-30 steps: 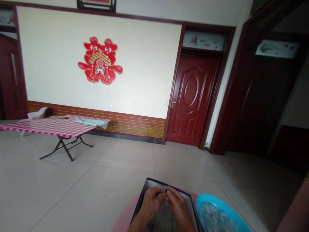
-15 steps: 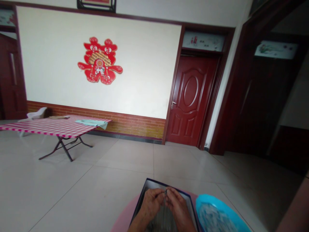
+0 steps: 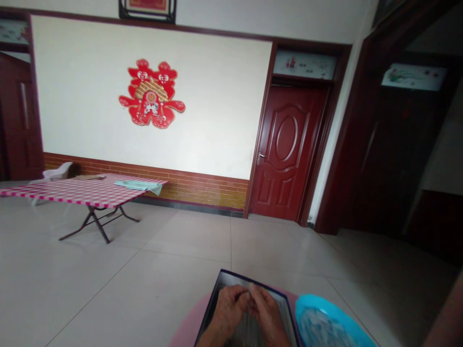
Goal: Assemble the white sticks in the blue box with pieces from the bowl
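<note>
My left hand [image 3: 227, 308] and my right hand [image 3: 266, 311] meet at the bottom centre, fingertips pinched together on a tiny dark thing I cannot make out. Both hands hover over a dark-rimmed open box [image 3: 220, 289] with a greyish inside. The box rests on a pink round surface [image 3: 188, 327]. A blue basin [image 3: 307, 308] holding pale small pieces sits just to the right of my right hand.
A folding table with a red-checked cloth [image 3: 83, 190] stands at the left on the tiled floor. A closed red door [image 3: 285, 149] is in the far wall. A red paper ornament [image 3: 151, 94] hangs on the white wall. A dark doorway is on the right.
The view has tilted up slightly, so my hands and the box sit a little lower in the picture. My fingers stay pinched together.
</note>
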A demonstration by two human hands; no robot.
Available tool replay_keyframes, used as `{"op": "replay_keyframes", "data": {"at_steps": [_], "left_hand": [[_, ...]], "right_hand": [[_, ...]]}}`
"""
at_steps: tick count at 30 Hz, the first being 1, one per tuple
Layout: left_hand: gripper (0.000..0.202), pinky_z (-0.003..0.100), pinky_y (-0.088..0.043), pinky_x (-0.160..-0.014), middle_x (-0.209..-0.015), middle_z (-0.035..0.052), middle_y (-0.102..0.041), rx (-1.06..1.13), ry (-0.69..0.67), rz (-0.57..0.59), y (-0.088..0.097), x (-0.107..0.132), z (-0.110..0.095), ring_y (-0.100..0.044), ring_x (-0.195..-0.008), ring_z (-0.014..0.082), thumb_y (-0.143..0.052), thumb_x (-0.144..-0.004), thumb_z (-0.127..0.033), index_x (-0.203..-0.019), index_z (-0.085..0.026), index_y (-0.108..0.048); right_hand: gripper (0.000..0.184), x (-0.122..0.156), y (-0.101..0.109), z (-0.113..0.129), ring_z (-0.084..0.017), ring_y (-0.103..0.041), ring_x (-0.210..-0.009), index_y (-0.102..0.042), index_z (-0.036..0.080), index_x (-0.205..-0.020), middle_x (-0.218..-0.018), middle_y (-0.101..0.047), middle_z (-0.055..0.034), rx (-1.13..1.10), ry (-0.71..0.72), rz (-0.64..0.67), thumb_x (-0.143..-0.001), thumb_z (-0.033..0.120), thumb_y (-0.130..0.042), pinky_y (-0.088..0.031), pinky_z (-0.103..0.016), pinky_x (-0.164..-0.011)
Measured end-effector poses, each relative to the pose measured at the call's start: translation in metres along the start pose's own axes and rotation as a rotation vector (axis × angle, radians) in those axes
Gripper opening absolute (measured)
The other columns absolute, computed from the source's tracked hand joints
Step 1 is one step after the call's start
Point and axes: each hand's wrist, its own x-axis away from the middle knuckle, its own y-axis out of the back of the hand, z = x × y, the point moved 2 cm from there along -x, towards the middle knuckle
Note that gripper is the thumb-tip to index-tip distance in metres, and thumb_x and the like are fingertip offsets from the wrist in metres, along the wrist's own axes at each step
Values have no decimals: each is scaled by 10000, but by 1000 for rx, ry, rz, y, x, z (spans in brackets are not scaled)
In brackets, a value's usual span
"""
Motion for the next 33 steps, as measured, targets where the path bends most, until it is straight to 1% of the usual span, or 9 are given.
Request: {"op": "replay_keyframes", "data": {"at_steps": [5,8,12,18,20,23,27,29,33], "left_hand": [[336,233,-379,-537,-546,2,-569,-1,-11,-45,2,0,-3,-476,-526,134,-476,-763,-374,-671,-137,-697],[340,230,-366,-531,-540,-5,-554,-17,-17,-43,3,0,-2,-466,-520,129,-468,-765,-377,-677,-141,-697],[348,235,-377,-547,-558,8,-571,-55,-25,-57,2,0,0,-501,-548,143,-471,-762,-381,-674,-139,-705],[375,237,-400,-572,-572,19,-615,-39,-35,-9,2,1,-4,-517,-558,146,-455,-792,-387,-660,-143,-708],[350,235,-398,-567,-577,17,-624,-30,-30,-7,2,1,-4,-519,-552,144,-459,-780,-361,-672,-142,-710],[311,230,-380,-550,-566,7,-612,-35,-23,-40,3,1,-2,-513,-545,140,-473,-752,-335,-680,-141,-706],[330,232,-376,-552,-559,9,-599,-58,-30,-41,3,1,-1,-509,-551,142,-462,-762,-350,-671,-144,-703],[344,234,-387,-564,-571,16,-610,-77,-32,-43,3,1,-2,-521,-566,149,-456,-769,-361,-678,-149,-711],[359,236,-409,-585,-586,23,-628,-75,-21,-28,2,1,-2,-529,-577,157,-457,-777,-389,-675,-160,-714]], "right_hand": [[610,-2,7,-2,-281,-631,-921,-696,190,-942,-1000,-696,-82,-39,-68,-100,-542,651,-711,-509,-345,-701],[583,-1,9,-1,-301,-602,-1015,-711,191,-943,-1108,-674,-96,4,-41,-102,-529,599,-743,-502,-347,-746],[489,1,8,0,-286,-603,-1001,-717,205,-919,-1049,-694,-75,42,3,-116,-557,532,-752,-501,-333,-745],[398,1,-1,2,-207,-609,-690,-692,177,-729,-695,-672,-33,120,38,-45,-624,560,-697,-471,-288,-596],[435,1,-2,2,-211,-618,-691,-680,180,-737,-698,-673,-35,89,2,-60,-634,602,-671,-471,-288,-584],[531,1,0,1,-248,-645,-805,-694,188,-834,-839,-707,-59,17,-71,-113,-594,660,-661,-500,-318,-647],[547,1,4,1,-275,-625,-959,-707,193,-903,-1029,-700,-76,-10,-29,-107,-532,594,-739,-506,-327,-738],[506,1,4,1,-269,-628,-939,-708,189,-884,-995,-707,-75,16,6,-98,-550,567,-746,-502,-315,-720],[423,1,1,-3,-225,-635,-764,-699,183,-799,-782,-702,-43,80,40,-53,-623,567,-705,-491,-296,-648]]}}
